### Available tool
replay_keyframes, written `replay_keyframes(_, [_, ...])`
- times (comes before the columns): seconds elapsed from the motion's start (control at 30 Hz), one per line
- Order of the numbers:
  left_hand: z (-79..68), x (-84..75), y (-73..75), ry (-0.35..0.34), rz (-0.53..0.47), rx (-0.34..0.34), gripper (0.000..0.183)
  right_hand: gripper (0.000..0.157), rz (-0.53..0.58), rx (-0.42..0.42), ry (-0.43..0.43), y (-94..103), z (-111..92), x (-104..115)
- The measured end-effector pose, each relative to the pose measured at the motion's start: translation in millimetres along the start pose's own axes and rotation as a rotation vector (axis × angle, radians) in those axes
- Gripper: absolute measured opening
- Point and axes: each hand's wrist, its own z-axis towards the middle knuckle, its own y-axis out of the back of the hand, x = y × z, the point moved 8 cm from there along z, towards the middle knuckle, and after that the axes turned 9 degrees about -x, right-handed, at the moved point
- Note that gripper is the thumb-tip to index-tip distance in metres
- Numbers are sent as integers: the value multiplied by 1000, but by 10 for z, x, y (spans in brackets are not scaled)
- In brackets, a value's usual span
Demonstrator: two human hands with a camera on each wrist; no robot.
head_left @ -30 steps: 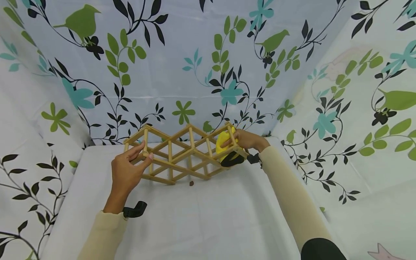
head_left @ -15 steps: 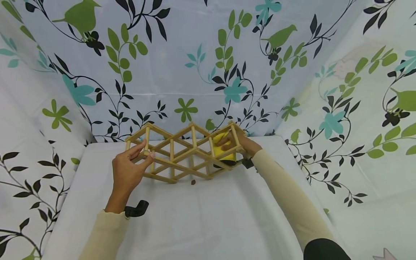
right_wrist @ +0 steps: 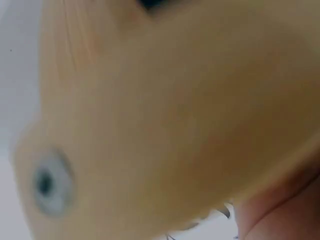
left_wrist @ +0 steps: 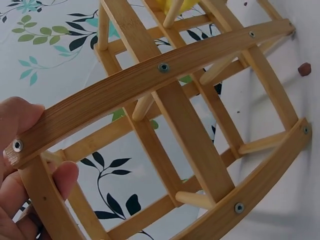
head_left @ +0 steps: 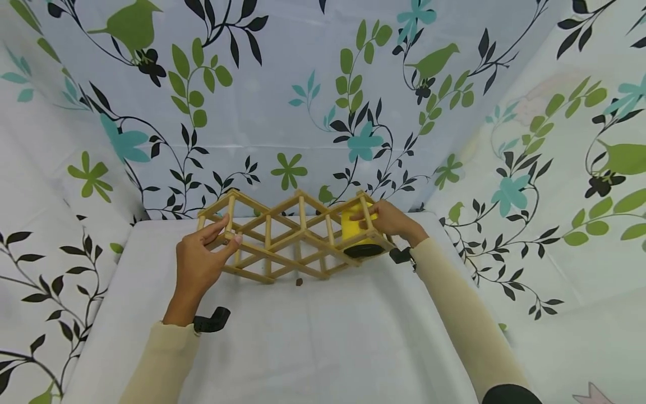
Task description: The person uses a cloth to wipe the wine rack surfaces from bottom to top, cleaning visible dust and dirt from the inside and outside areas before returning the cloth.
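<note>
A light wooden lattice rack (head_left: 303, 233) with crossed slats and round dowels stands on the white table, near its back edge. My left hand (head_left: 202, 264) grips its left end; in the left wrist view the thumb (left_wrist: 22, 112) lies over a curved slat with metal screws (left_wrist: 163, 67). Inside the right end sits a yellow cylinder (head_left: 350, 224) with a black base (head_left: 363, 251), tilted. My right hand (head_left: 396, 221) reaches through that end with its fingers around the cylinder. Close, blurred wood (right_wrist: 165, 120) fills the right wrist view, my right hand (right_wrist: 285, 210) at its lower corner.
A small red-brown lump (head_left: 299, 281) lies on the white table (head_left: 313, 342) in front of the rack. Cloth printed with leaves and birds (head_left: 242, 123) hangs behind and at both sides. Black straps (head_left: 212, 321) are on both wrists.
My right hand has moved the yellow cylinder about inside the rack's right end, first inward to the left, then back right. My left hand keeps its grip; the rack stays nearly still.
</note>
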Motion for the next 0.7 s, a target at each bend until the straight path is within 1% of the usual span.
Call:
replay_keyframes(0.07, [-11,2,-27,2,-10,19,55,20,31,-25,-12,55,-94,-36])
replay_keyframes(0.13, [-29,-3,-57,2,-22,41,56,22,60,-76,-25,103,-181,-59])
replay_keyframes(0.2, [-42,-19,-81,-4,-34,52,55,23,136,-161,-37,151,-243,-93])
replay_keyframes(0.3, [-58,-67,-102,-23,-56,47,54,23,253,-286,-30,182,-313,-165])
replay_keyframes(0.37, [-68,-104,-114,-37,-63,42,54,23,315,-350,-26,174,-353,-242])
replay_keyframes(0.47, [-81,-155,-139,-59,-58,46,54,21,374,-430,-36,160,-425,-370])
replay_keyframes(0.53, [-84,-172,-154,-71,-43,46,54,20,455,-538,-60,211,-479,-470])
replay_keyframes(0.6, [-84,-171,-162,-76,-36,39,54,21,527,-674,-64,306,-554,-527])
replay_keyframes(0.63, [-86,-169,-170,-78,-35,39,54,22,555,-748,-54,365,-598,-535])
replay_keyframes(0.67, [-89,-163,-177,-78,-35,38,54,24,571,-836,-26,440,-650,-516])
replay_keyframes(0.7, [-95,-157,-185,-78,-38,38,54,24,575,-942,3,525,-717,-491])
